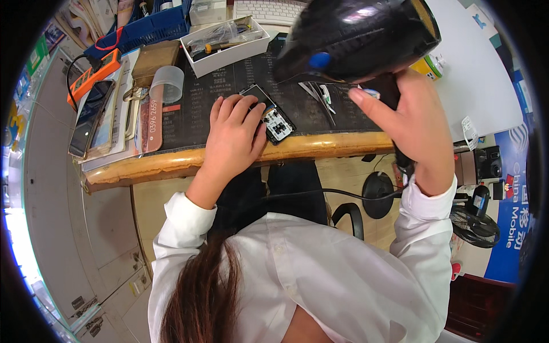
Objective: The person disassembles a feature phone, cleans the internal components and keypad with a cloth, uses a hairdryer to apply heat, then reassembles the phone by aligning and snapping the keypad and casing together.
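In my right hand [422, 123] is a black hair dryer [360, 43] with a blue round button; my fingers wrap its handle and the thumb points left. Its nozzle tilts down to the left, above the desk and apart from the phone. My left hand [231, 134] lies over a small opened mobile phone [278, 126] near the desk's front edge, its fingers bent onto the phone's left part and pressing it. The phone's lower right shows a pale inner board with black parts; the rest is partly hidden by my fingers. Several metal tweezers [321, 98] lie right of the phone.
A white box [200, 67] of cables and tools stands behind. At left lie a clear round cup [168, 83], an orange multimeter [94, 78], a dark phone [91, 117] and papers. The dryer's black cord [354, 195] hangs below the wooden desk edge [326, 144]. A small fan [476, 220] stands right.
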Tool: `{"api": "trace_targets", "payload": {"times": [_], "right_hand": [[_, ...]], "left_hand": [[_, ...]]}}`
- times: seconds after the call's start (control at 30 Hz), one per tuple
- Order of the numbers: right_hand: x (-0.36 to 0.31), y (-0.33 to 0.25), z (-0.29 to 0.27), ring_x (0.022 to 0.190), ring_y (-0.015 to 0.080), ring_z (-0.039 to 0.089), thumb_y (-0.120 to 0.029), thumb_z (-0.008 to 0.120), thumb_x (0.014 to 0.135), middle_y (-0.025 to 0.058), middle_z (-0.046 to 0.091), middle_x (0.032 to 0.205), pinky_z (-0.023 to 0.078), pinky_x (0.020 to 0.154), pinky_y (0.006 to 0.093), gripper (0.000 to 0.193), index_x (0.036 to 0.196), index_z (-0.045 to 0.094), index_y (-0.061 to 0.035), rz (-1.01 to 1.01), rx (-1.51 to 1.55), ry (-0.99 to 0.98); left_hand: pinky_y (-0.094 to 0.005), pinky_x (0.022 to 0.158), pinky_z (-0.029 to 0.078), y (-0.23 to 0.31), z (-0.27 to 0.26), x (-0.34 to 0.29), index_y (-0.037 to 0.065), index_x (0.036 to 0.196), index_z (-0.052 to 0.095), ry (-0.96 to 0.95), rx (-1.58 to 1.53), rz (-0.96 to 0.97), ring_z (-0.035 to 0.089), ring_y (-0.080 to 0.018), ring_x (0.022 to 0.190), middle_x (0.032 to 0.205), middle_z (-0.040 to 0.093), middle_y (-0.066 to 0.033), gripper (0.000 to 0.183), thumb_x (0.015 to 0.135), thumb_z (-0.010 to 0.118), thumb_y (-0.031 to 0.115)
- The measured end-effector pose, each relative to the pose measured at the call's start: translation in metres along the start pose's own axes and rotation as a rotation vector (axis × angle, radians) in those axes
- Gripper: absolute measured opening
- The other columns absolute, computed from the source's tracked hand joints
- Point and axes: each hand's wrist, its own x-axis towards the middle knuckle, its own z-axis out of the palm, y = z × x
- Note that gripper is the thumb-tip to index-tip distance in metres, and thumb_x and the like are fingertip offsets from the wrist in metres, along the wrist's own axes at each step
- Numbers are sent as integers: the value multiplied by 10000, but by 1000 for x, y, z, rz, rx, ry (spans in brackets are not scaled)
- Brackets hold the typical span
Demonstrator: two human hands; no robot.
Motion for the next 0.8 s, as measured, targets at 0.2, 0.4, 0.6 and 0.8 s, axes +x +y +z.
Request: {"api": "trace_targets", "payload": {"times": [0.2,0.4,0.6,0.8], "right_hand": [[9,-6,2,742,323,659,-239,773,844,165,697,819,511,702,370,284,995,708,-6,-184,69,-18],[17,-6,7,681,345,638,-279,745,866,175,682,783,493,666,419,278,968,710,-23,-208,209,-73],[-4,13,-12,878,150,648,-152,768,893,75,718,950,501,813,300,307,1130,670,17,-82,236,-178],[-61,25,-18,719,256,661,-215,771,853,132,721,852,504,694,321,323,1067,685,11,137,395,-72]], "left_hand": [[-583,1105,377,1,0,0,36,1183,685,18,19,-4,545,-356,1214,1243,620,-132,336,874,685,168],[-548,1118,371,1,-2,-1,24,1200,672,12,-18,-11,544,-378,1225,1260,621,-146,356,862,692,136],[-555,1118,369,1,-1,-1,39,1196,676,-4,-5,-23,541,-359,1228,1261,617,-119,346,867,689,145],[-577,1112,362,1,-1,0,45,1196,675,-19,-21,-19,530,-338,1235,1261,610,-102,351,863,697,155]]}}
